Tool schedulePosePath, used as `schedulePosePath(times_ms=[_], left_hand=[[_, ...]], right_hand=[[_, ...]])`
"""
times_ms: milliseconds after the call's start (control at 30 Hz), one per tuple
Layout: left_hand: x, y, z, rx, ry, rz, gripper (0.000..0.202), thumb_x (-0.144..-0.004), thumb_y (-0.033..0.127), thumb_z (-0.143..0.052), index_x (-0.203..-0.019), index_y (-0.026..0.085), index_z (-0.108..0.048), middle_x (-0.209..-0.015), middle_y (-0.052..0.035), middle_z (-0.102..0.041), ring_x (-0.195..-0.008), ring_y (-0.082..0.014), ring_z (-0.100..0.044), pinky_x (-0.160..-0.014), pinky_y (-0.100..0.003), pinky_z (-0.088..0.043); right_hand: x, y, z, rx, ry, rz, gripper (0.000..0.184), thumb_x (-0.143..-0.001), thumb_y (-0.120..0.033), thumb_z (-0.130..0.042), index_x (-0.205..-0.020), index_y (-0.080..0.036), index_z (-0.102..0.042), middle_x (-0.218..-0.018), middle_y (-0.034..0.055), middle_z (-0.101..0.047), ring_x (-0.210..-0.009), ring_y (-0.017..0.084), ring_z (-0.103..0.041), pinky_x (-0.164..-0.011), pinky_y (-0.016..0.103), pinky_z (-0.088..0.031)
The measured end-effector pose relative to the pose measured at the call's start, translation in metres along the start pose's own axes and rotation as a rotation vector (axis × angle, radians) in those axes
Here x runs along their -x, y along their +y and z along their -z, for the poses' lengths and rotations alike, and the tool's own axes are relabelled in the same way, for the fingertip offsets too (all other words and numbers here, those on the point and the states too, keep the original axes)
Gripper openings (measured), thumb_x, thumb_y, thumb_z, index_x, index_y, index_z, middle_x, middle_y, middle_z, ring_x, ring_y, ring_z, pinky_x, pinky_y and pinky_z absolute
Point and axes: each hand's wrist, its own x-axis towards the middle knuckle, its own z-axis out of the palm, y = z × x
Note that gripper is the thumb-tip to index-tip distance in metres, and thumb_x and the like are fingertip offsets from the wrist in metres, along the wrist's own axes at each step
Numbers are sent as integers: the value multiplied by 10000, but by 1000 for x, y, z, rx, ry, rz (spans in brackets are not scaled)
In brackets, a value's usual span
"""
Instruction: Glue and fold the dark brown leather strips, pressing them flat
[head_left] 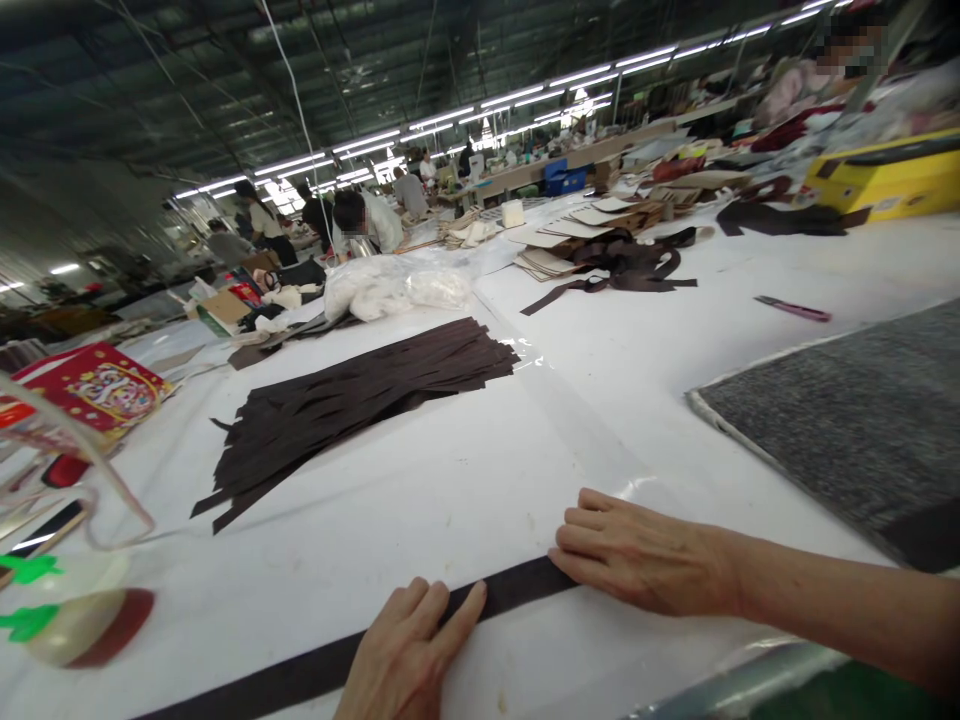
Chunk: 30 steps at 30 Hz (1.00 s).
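A long dark brown fabric strip [300, 672] lies flat across the white table near its front edge. My left hand [409, 650] rests over the strip's middle, thumb on the near side and bent fingers on the far side, pressing it to the table. My right hand [637, 555] is closed over the strip's right end, its fingers curled and hiding that end. Beyond both hands lies a loose pile of similar dark brown strips [360, 400].
Green-capped squeeze bottles [94, 628] lie at left, near a red printed bag [101, 390]. A pink-handled cutter [795, 308] and a grey felt-like mat [847, 420] are at right. Farther back are card pieces, tangled strips [622, 265] and a yellow box [889, 175]. People work behind.
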Motion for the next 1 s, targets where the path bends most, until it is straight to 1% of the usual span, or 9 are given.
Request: schedulePosePath(times_ms=[133, 233, 333, 433, 533, 700, 867, 933, 1000], left_hand=[[-6, 3, 2, 30, 4, 31, 631, -741, -32, -423, -1311, 232, -478, -1016, -82, -587, -827, -208, -556, -705, -344, -527], [-12, 6, 0, 112, 51, 21, 565, -734, -50, -390, -1224, 195, -527, -1124, -88, -570, -923, -205, -556, -775, -330, -521], [-20, 11, -3, 144, 48, 43, 472, -741, -55, -379, -1110, 170, -570, -1043, -71, -594, -906, -203, -554, -798, -335, -516], [-25, 17, -6, 88, 31, 34, 560, -744, -48, -403, -1250, 170, -508, -935, -57, -595, -823, -203, -545, -741, -334, -520], [-28, 23, -8, -17, 65, 14, 730, -721, -54, -424, -1397, 218, -376, -946, -59, -583, -816, -207, -536, -717, -329, -514], [-34, 30, -12, -53, 154, 64, 617, -727, -41, -412, -1274, 228, -508, -1041, -89, -562, -868, -215, -542, -739, -337, -506], [-50, 32, -16, 49, 126, -13, 462, -724, -47, -408, -1105, 155, -571, -1000, -71, -599, -851, -202, -547, -755, -322, -497], [-56, 35, -14, 31, 101, -17, 517, -732, -30, -434, -1208, 149, -525, -966, -59, -609, -827, -205, -542, -736, -325, -485], [-61, 38, -11, 0, 64, -24, 652, -738, -16, -459, -1362, 165, -401, -956, -45, -612, -807, -201, -535, -709, -320, -465]], right_hand=[[11, 1, 6, 14, -12, -18, 202, -951, -67, -370, -937, -126, -562, -797, 32, -495, -719, 165, -403, -699, 329, -273], [17, 2, 9, 25, -19, -44, 210, -952, -64, -361, -914, -133, -556, -802, 32, -496, -718, 166, -399, -696, 330, -269], [22, 3, 11, 25, -10, -65, 206, -951, -67, -372, -879, -140, -550, -803, 31, -499, -720, 166, -398, -690, 329, -271], [27, 3, 12, 19, 10, -76, 196, -943, -66, -391, -865, -140, -555, -790, 32, -495, -717, 166, -396, -681, 328, -277], [33, 4, 11, 24, -3, -82, 182, -941, -73, -398, -904, -136, -565, -807, 35, -499, -733, 171, -403, -698, 332, -291], [45, 8, 9, 32, -18, -87, 198, -945, -76, -379, -969, -125, -570, -824, 44, -502, -748, 174, -415, -723, 339, -314], [57, 9, 11, 44, -36, -107, 221, -956, -80, -352, -980, -119, -568, -829, 49, -507, -756, 174, -422, -740, 346, -324], [60, 9, 13, 49, -42, -118, 230, -958, -79, -343, -971, -118, -570, -826, 49, -510, -759, 174, -426, -747, 348, -327], [63, 8, 13, 46, -31, -128, 239, -957, -78, -337, -971, -117, -572, -821, 51, -513, -761, 175, -433, -758, 351, -334]])
